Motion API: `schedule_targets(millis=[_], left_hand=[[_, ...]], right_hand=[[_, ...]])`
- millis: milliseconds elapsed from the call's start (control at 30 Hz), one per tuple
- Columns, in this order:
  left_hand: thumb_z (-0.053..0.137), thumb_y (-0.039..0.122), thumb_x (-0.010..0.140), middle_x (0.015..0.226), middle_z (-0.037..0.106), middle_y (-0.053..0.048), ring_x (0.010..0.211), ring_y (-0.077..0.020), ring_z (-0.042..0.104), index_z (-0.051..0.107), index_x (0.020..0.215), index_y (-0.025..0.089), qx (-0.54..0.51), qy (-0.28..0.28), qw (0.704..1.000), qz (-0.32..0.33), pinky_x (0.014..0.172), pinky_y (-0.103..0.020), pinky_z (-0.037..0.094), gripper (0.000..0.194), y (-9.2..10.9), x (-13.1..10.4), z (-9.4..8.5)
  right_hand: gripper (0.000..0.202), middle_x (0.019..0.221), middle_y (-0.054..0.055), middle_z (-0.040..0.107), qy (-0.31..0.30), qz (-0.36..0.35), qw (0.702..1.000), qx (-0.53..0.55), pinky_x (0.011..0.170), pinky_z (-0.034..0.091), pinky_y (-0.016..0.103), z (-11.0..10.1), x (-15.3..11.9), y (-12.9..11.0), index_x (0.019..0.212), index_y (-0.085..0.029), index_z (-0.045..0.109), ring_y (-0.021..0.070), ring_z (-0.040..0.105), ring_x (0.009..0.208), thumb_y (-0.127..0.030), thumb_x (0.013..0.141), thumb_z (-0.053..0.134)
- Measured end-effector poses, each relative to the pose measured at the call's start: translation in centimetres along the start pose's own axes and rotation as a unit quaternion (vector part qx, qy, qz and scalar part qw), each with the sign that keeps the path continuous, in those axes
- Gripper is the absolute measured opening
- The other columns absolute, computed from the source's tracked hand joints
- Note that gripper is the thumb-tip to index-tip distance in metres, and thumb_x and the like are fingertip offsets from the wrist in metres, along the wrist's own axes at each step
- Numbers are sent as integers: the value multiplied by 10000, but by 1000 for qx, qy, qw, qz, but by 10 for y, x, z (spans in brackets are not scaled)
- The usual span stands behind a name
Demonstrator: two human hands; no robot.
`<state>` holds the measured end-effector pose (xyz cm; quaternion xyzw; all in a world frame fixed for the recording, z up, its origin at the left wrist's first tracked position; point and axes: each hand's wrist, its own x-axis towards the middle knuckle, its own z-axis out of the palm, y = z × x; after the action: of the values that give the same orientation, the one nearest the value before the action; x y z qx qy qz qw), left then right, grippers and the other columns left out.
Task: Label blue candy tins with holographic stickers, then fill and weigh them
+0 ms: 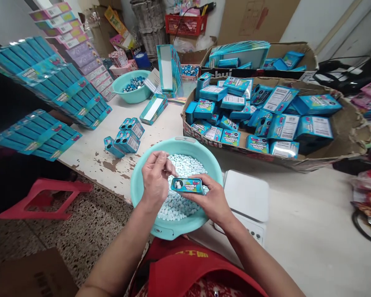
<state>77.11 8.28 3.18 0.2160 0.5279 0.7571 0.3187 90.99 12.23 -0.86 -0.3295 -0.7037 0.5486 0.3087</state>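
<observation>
My right hand (pixel 212 197) grips a small blue candy box (pixel 188 185) printed "Caramelo Macizo". White candies show through a round opening at the box's left end. Just left of it is my left hand (pixel 157 177), its fingers curled and the thumb pressed against them; whatever they may hold is hidden. Both hands are above a turquoise basin (pixel 214 163) of small white and pale blue candies (pixel 185 165). Partly behind my right arm, a white kitchen scale (pixel 247 194) lies on the table.
Several candy boxes (pixel 128 138) stand on the table (pixel 312 206) left of the basin. A cardboard carton (pixel 352 144) of blue boxes lies at right. Stacked display trays (pixel 62 86) rise at left. Farther back is a bowl (pixel 132 95) of shiny blue pieces. A red stool (pixel 49 202) stands below.
</observation>
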Motion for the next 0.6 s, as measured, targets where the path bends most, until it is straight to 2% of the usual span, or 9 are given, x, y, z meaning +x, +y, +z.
schedule_targets(millis=[67, 133, 167, 233, 300, 333, 367, 467, 600], left_hand=[[570, 431, 807, 540, 458, 58, 479, -107, 478, 532, 820, 205, 82, -6, 997, -3, 503, -233, 442, 230, -2, 6, -14], [524, 459, 822, 691, 574, 1, 663, -164, 578, 560, 890, 214, 263, -69, 962, -22, 633, -295, 491, 257, -9, 10, -33], [522, 455, 818, 830, 628, -41, 820, -207, 604, 579, 942, 217, 381, -116, 917, -31, 732, -341, 494, 273, -14, 10, -43], [554, 422, 790, 1152, 608, -116, 1130, -305, 516, 596, 1079, 217, 605, -199, 770, -39, 924, -441, 413, 356, -24, 10, -60], [545, 437, 785, 1315, 506, -182, 1251, -384, 409, 542, 1240, 190, 731, -238, 638, -53, 982, -515, 335, 517, -32, 7, -72], [517, 477, 793, 1322, 488, -213, 1255, -413, 397, 499, 1302, 169, 759, -250, 598, -63, 972, -537, 329, 595, -35, 6, -75], [484, 532, 795, 1304, 490, -238, 1241, -436, 402, 462, 1342, 148, 773, -261, 573, -73, 949, -550, 339, 668, -37, 4, -76], [442, 672, 739, 1241, 507, -260, 1172, -471, 447, 424, 1371, 122, 772, -286, 561, -88, 889, -551, 374, 838, -39, -1, -71], [533, 645, 669, 1203, 503, -214, 1079, -417, 529, 470, 1300, 134, 745, -326, 574, -101, 892, -481, 396, 815, -42, -14, -58]], right_hand=[[335, 853, 11, 676, 7, 26, 998, 52, 768, 503, 349, -6, -4, -4, 885, -217, 662, 207, 633, 816, -319, 602, 810], [368, 816, 1, 680, 14, 41, 994, 103, 711, 522, 332, -17, -10, -9, 877, -223, 662, 202, 641, 764, -338, 568, 825], [384, 803, -2, 683, 22, 42, 991, 123, 680, 529, 325, -25, -14, -10, 874, -228, 660, 201, 645, 739, -347, 551, 832], [403, 796, -3, 690, 64, 38, 987, 141, 631, 537, 317, -45, -23, -11, 870, -241, 655, 201, 651, 699, -357, 530, 840], [399, 788, -5, 691, 141, 29, 981, 131, 595, 537, 312, -69, -31, -5, 878, -254, 649, 196, 649, 667, -354, 539, 833], [387, 784, -6, 689, 184, 28, 976, 117, 589, 536, 311, -80, -34, -1, 884, -258, 645, 193, 646, 660, -348, 553, 825], [373, 778, -7, 686, 223, 30, 970, 96, 593, 536, 312, -90, -36, 6, 888, -258, 641, 190, 643, 663, -341, 569, 816], [345, 780, 1, 671, 290, 43, 956, 18, 639, 539, 332, -106, -38, 33, 874, -241, 632, 197, 637, 705, -345, 591, 798], [382, 894, 50, 669, 285, 47, 956, -55, 725, 546, 404, -108, -44, 64, 945, -218, 608, 236, 643, 811, -399, 645, 761]])
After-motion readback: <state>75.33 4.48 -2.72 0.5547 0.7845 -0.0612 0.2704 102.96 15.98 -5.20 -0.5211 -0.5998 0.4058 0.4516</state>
